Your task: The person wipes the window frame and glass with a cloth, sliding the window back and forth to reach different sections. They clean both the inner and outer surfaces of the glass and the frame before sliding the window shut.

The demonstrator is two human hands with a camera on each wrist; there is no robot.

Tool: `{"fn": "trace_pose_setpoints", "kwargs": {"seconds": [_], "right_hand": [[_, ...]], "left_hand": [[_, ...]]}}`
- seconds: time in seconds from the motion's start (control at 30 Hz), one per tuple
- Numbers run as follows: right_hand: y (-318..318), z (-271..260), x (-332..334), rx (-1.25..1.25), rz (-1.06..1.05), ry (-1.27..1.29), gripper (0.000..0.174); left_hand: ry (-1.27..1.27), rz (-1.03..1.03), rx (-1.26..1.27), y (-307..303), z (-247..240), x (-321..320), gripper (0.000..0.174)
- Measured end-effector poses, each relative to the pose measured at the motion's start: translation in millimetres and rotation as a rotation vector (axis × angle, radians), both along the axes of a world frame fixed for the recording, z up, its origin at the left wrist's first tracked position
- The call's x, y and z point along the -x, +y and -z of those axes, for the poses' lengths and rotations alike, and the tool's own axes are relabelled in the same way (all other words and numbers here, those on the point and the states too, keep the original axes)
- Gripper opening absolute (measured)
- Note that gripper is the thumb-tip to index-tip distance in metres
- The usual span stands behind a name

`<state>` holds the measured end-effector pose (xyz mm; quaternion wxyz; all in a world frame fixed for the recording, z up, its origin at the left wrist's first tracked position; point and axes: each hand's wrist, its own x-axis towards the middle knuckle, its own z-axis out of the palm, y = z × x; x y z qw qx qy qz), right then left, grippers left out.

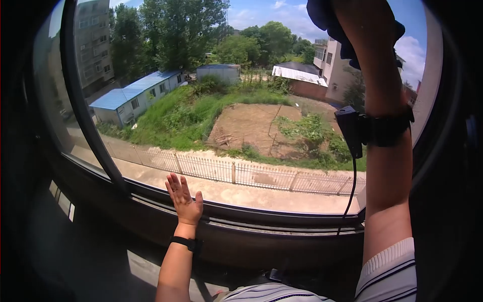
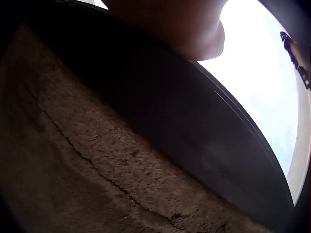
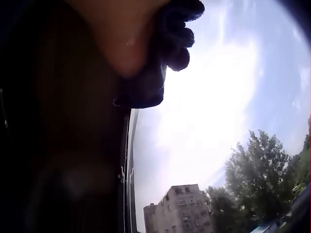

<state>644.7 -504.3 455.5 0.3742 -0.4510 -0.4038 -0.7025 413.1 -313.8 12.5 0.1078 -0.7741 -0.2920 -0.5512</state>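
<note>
A bunched dark blue cloth (image 1: pixel 322 16) is at the top right of the window, held in my raised right hand (image 1: pixel 359 17). In the right wrist view, folds of the cloth (image 3: pixel 177 36) stick out beyond the hand (image 3: pixel 124 43), which hides part of it. My left hand (image 1: pixel 185 202) is low at the window's bottom frame (image 1: pixel 241 214), fingers straight and spread, holding nothing. The left wrist view shows only part of that hand (image 2: pixel 180 29) over the dark frame (image 2: pixel 180 116); whether it touches is unclear.
A dark upright frame bar (image 1: pixel 85 95) stands left of my left hand. A cable (image 1: pixel 352 189) hangs from the device on my right wrist to the sill. Outside are a fence (image 1: pixel 206 168), a blue-roofed building (image 1: pixel 133 90) and trees. Below the frame is a cracked rough surface (image 2: pixel 107 141).
</note>
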Motion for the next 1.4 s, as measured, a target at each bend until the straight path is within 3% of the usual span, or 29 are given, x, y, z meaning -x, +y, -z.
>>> {"fn": "trace_pose_setpoints", "kwargs": {"seconds": [0.03,0.13,0.17,0.27,0.33,0.4,0.57,0.63,0.67,0.7,0.77,0.83,0.87,0.93,0.97,1.0,1.07,1.17,1.27,1.33,1.4], "right_hand": [[14.4,13.0,4.1,0.043,-0.076,-0.208,0.042],[46.9,81.9,32.6,0.356,-0.236,-0.306,0.051],[53.1,108.8,44.5,0.434,-0.273,-0.347,0.033],[64.2,199.9,58.7,0.79,-0.463,-0.365,0.034],[52.2,242.1,54.8,1.031,-0.343,-0.401,0.045],[44.8,261.1,46.7,1.065,-0.321,-0.468,0.047],[4.0,200.6,15.5,0.996,-0.278,-0.415,0.038],[-14.9,148.8,-2.5,0.79,-0.192,-0.344,0.038],[-28.4,117.6,-9.6,0.679,-0.128,-0.297,0.044],[-40.1,87.0,-25.6,0.57,-0.077,-0.274,0.061],[-56.0,30.7,-94.4,0.201,-0.057,-0.144,0.061],[-75.5,-12.1,-81.2,-0.033,-0.01,0.11,0.048],[-81.4,-25.5,-87.8,-0.142,0.0,0.213,0.051],[-95.4,-30.9,-96.1,-0.172,0.159,0.216,0.053],[-104.7,-28.0,-116.9,-0.114,0.091,0.136,0.055],[-83.1,-11.3,-63.5,-0.198,-0.016,0.459,0.055],[-74.7,33.2,-72.3,-0.018,0.042,0.014,0.053],[-66.0,114.3,-55.7,0.469,-0.134,-0.149,0.053],[-71.5,217.4,-41.7,0.97,-0.158,-0.229,0.038],[-76.5,273.0,-51.4,1.122,-0.224,-0.334,0.037],[-90.5,290.8,-65.6,1.198,-0.26,-0.417,0.037]], "left_hand": [[0.0,0.006,0.006,0.0,0.0,0.1,0.073],[0.001,0.008,0.011,0.7,0.3,0.2,0.073],[0.001,0.008,0.012,0.2,0.1,-0.1,0.073],[0.001,-0.002,0.009,-1.2,-1.7,0.5,0.073],[0.002,-0.004,-0.001,-0.6,-2.0,0.3,0.073],[0.001,-0.006,-0.005,0.1,-2.7,-0.4,0.073],[0.007,-0.015,-0.001,1.5,-2.4,0.0,0.074],[0.005,-0.016,-0.007,-0.2,-1.8,-0.1,0.075],[0.01,-0.014,0.001,-1.8,-2.0,0.1,0.075],[0.003,-0.008,0.001,-2.0,-3.6,-0.4,0.075],[-0.001,-0.007,0.009,-2.1,-3.2,-0.8,0.075],[0.0,-0.004,-0.002,-1.2,-3.8,-1.2,0.076],[-0.003,-0.005,-0.014,-1.4,-4.0,-1.2,0.076],[-0.006,0.011,-0.02,-2.6,-6.8,-1.2,0.076],[-0.007,0.007,-0.017,-3.5,-7.4,-1.1,0.076],[-0.006,0.004,-0.013,-3.8,-6.8,-1.2,0.076],[-0.001,0.022,-0.013,-3.0,-5.5,-0.6,0.075],[-0.001,0.012,-0.002,-4.3,-7.2,-0.5,0.072],[0.009,0.0,-0.007,-4.5,-8.5,-0.7,0.073],[0.012,0.005,-0.011,-5.3,-10.7,-0.7,0.073],[0.016,-0.015,-0.011,-6.1,-11.2,-1.0,0.073]]}}
